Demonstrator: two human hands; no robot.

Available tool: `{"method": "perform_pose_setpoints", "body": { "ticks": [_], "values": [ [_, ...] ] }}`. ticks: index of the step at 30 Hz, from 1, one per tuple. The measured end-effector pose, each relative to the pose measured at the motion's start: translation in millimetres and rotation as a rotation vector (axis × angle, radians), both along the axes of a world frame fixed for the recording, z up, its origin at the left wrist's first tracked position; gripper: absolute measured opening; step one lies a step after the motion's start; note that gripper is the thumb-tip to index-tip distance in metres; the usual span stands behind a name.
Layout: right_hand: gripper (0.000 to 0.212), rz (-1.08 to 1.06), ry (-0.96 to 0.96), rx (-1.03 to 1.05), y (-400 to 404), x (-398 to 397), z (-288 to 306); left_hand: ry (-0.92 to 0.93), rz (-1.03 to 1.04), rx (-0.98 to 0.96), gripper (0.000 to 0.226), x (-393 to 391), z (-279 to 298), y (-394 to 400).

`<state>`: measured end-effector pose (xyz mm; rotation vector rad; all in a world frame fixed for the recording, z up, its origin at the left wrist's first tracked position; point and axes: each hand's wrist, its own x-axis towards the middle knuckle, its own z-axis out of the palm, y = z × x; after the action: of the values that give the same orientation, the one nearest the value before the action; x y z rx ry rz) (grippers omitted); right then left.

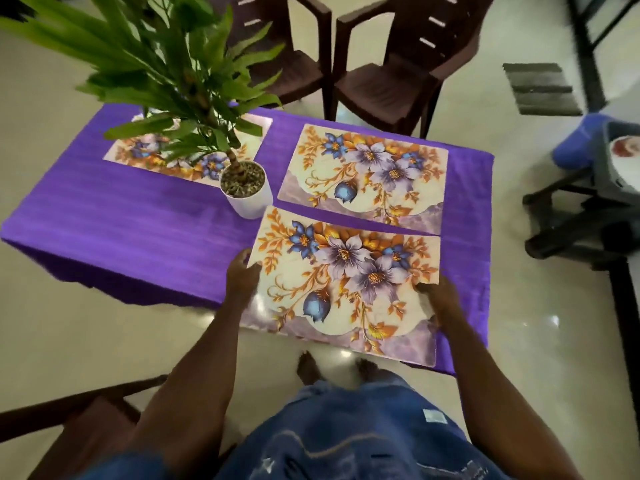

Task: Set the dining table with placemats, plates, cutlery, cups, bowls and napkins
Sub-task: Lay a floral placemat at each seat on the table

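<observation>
A floral placemat (pixel 346 282) with purple and blue flowers sits at the near right of the table, its near edge hanging past the table's front edge. My left hand (pixel 242 275) grips its left edge and my right hand (pixel 438 292) pinches its right edge. A second matching placemat (pixel 363 174) lies flat at the far right. A third placemat (pixel 180 154) lies at the far left, partly hidden by plant leaves. The table wears a purple cloth (pixel 121 216).
A potted green plant in a white pot (pixel 247 194) stands mid-table, right by the held placemat's far left corner. Two dark brown chairs (pixel 391 81) stand beyond the table. Another chair (pixel 69 434) is at near left. A dark stand (pixel 581 216) is at the right.
</observation>
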<state>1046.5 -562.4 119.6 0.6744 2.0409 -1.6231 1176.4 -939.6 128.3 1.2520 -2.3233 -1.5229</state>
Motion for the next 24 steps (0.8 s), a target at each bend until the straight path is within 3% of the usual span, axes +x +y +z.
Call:
{"method": "perform_pose_setpoints", "body": {
  "ticks": [4,10,17,24],
  "values": [
    [0.010,-0.054,0.047,0.131,-3.1,14.1,-4.1,-0.002,-0.014,-0.019,0.031,-1.2,-7.1,-9.8],
    [0.015,-0.036,0.124,0.338,-13.6,13.4,-13.9,0.029,0.012,-0.059,0.029,-0.1,-8.5,-8.8],
    [0.026,-0.052,0.153,0.435,-24.6,20.7,-9.3,0.037,-0.014,-0.102,0.015,-0.4,-18.2,-13.4],
    [0.028,-0.054,0.161,0.654,-37.9,31.4,-11.2,0.038,-0.147,-0.178,0.022,-0.6,-22.3,-26.9]
  ]
}}
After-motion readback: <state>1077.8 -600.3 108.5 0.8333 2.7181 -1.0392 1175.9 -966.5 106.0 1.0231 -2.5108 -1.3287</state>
